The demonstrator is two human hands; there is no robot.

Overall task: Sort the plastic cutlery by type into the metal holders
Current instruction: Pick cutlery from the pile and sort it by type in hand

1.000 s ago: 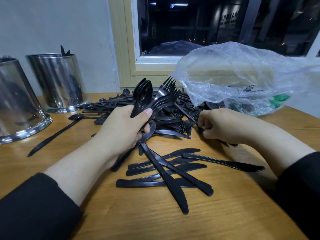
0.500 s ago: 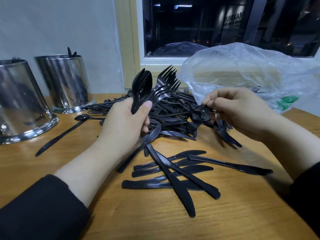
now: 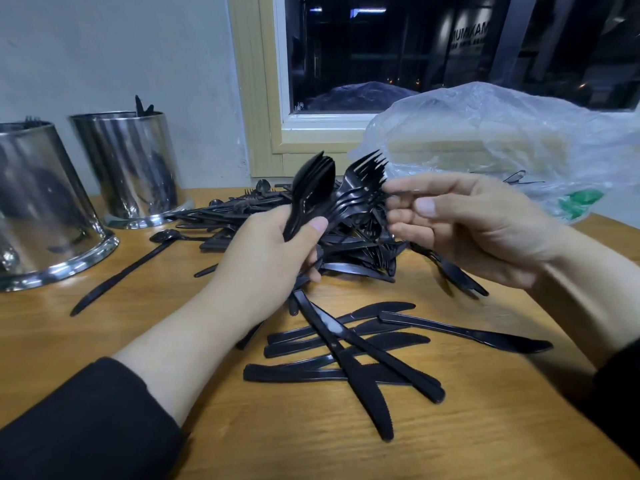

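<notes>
My left hand (image 3: 263, 258) grips a bundle of black plastic spoons (image 3: 311, 188) and forks (image 3: 363, 181), heads up, above the mixed cutlery pile (image 3: 349, 247). My right hand (image 3: 485, 223) pinches a black fork by its handle, and its head touches the fork stack in my left hand. Another blurred black piece (image 3: 457, 275) shows just below my right hand. Several black knives (image 3: 346, 344) lie crossed on the wooden table in front of the pile. Two metal holders (image 3: 128, 164) (image 3: 38, 202) stand at the far left, each with some cutlery inside.
A clear plastic bag (image 3: 502, 133) lies at the back right against the window sill. A single knife (image 3: 117, 278) and a spoon (image 3: 166, 235) lie loose near the holders. The wall and window frame close off the table's far side.
My right hand lifted a fork out of the pile and carried it up and left to the fork stack in my left hand. My left hand rose slightly with its bundle.
</notes>
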